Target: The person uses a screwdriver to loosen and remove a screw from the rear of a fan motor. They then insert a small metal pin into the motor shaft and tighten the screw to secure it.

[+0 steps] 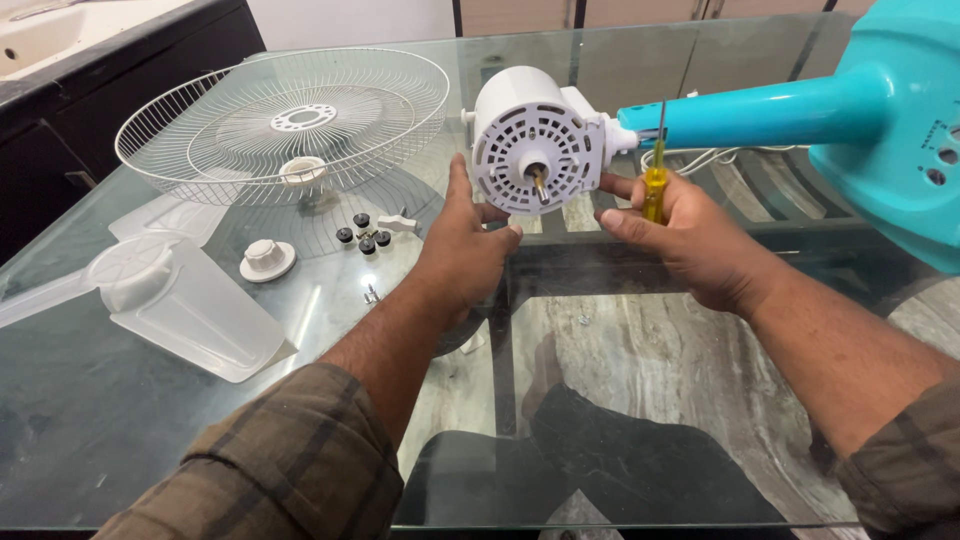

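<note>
Two hands (465,245) (680,235), one motor (535,140), four knobs (362,235)

Left hand (462,245): your arm reaches forward, palm turned inward, fingers extended, thumb up.
Right hand (678,232): your fingers curl closed, knuckles up, forearm angling in from the right.
Sleeves: plaid, pushed back.
</note>
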